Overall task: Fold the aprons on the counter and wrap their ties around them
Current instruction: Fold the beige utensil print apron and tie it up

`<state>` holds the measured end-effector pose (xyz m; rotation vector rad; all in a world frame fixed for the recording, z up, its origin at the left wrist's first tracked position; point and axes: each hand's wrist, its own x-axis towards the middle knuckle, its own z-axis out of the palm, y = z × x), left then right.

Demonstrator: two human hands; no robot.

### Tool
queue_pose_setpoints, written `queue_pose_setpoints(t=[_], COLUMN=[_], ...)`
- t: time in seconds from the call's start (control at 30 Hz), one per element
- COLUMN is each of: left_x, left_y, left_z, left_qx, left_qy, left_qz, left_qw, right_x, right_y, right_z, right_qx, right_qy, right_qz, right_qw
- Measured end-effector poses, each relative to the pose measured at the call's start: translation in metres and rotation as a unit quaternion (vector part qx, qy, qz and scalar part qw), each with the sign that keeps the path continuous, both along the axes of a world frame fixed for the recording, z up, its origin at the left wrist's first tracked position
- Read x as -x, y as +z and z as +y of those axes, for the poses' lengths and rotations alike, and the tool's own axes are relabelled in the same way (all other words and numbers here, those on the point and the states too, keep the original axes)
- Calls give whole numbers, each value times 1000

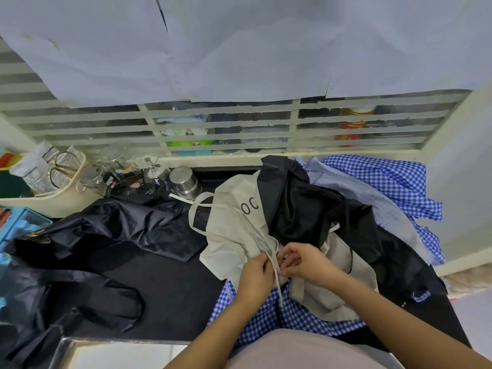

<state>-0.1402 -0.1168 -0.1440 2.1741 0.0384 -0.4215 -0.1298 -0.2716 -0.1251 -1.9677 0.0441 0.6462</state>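
Pinching the tie (278,286) of the beige apron (231,230), the left hand (255,274) and right hand (306,263) sit close together near the counter's (165,275) front edge. Loosening the tie gently and keeping it flat should make the later wrap easier.

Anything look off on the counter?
Nothing spilled or damaged. Aprons are heaped unfolded: black apron lies across the beige apron, whose tie the left hand and right hand pinch; a dark apron sprawls crumpled at left.
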Motion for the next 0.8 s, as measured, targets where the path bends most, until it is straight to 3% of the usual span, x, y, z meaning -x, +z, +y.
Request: queue_pose_setpoints(t=[0.23, 0.4, 0.53, 0.67, 0.8], left_x=[-5, -8, -11, -11, -14], left_y=[5, 1, -1, 1, 3], left_z=[-5, -2, 2, 6, 13], left_qx=[87, 88, 93, 162, 161], left_qy=[43, 11, -11, -10, -35], left_qz=[84, 72, 91, 117, 139], left_qw=[992, 993, 991, 980, 976], right_x=[12, 24, 27, 30, 23], right_y=[-1, -4, -3, -5, -2], right_z=[8, 14, 18, 20, 19], right_qx=[31, 22, -8, -12, 16], right_qy=[-13, -65, -60, -62, -30], right_qz=[-67, -117, -130, -161, -239], right_qw=[997, 991, 990, 985, 970])
